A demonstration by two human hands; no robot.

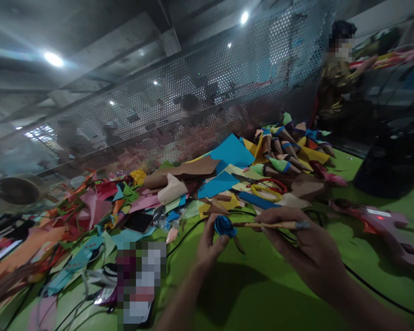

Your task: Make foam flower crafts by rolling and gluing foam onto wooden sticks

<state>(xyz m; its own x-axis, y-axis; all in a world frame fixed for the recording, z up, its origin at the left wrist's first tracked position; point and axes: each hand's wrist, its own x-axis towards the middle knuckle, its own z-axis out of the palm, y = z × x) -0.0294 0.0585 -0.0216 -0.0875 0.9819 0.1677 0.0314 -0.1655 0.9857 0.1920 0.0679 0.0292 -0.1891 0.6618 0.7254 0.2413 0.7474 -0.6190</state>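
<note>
Between the thumb and fingers of my left hand is a rolled blue paper flower, its spiral layers facing up. My right hand pinches a thin wooden brush-like stick with a bluish-grey right end. The stick's narrow left end points at the flower's right side; I cannot tell whether it touches. A thin brown strip hangs just below the flower. Both hands are above the green tabletop. To the right of my right hand lies a pink glue gun with a lit red light.
Scissors with red and yellow handles lie among coloured paper sheets. Wrapped paper cones are piled at the back right. A phone, scraps and cables spread leftward. A black object stands right; another person works behind.
</note>
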